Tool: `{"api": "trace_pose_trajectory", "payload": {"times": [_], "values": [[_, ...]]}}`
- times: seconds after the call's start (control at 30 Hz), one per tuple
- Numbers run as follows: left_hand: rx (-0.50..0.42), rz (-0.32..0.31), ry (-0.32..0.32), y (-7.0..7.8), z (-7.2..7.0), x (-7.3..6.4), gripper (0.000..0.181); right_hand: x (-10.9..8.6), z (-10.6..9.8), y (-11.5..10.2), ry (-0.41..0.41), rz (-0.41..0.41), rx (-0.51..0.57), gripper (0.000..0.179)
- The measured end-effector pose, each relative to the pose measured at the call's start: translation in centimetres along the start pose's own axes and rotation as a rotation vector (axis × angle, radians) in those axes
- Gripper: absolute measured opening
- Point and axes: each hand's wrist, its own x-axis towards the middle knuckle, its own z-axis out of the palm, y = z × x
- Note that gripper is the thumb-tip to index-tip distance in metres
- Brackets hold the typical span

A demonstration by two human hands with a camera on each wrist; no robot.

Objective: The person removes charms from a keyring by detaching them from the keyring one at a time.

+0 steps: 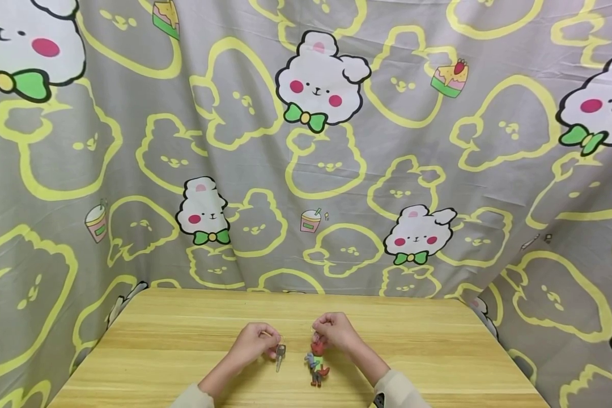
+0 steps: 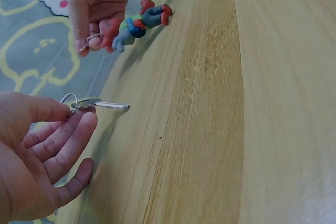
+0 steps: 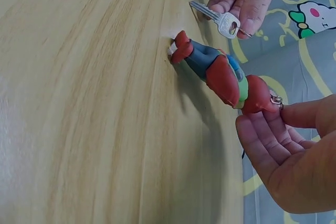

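My left hand (image 1: 255, 341) pinches a thin metal ring (image 2: 69, 97) between thumb and forefinger, and a silver key (image 1: 280, 358) hangs from it, blade down. The key's round head lies by my fingertips in the left wrist view. My right hand (image 1: 338, 330) pinches the metal clasp (image 3: 276, 99) at the head of a figurine keychain (image 1: 317, 365). This figurine is red, with a green top, dark blue-grey legs and a small blue-grey figure at its front. It hangs upright, feet down; whether they touch the table I cannot tell. Key and figurine are apart.
Both hands are over a light wood-grain table (image 1: 418, 334). A grey curtain (image 1: 265, 170) printed with white and yellow cartoon animals surrounds its back and sides. A small dark speck (image 2: 160, 138) marks the tabletop.
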Motion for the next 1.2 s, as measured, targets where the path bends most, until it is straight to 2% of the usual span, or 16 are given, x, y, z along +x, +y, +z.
{"api": "trace_pose_trajectory", "payload": {"times": [0.17,0.43,0.9,1.2], "values": [[-0.001,0.007,-0.007,-0.1,0.0,0.2,0.014,0.1,0.1,0.2,0.008,-0.007,-0.021,0.017],[0.052,0.043,-0.007,-0.4,0.2,0.5,0.013,0.2,0.1,0.5,0.028,-0.003,-0.049,0.016],[0.208,0.104,0.046,-0.8,0.3,0.8,0.007,0.3,0.0,0.6,0.029,0.002,-0.026,0.015],[0.224,0.111,0.04,-1.1,0.1,1.0,0.009,0.5,0.1,0.8,0.045,-0.012,-0.043,0.014]]}}
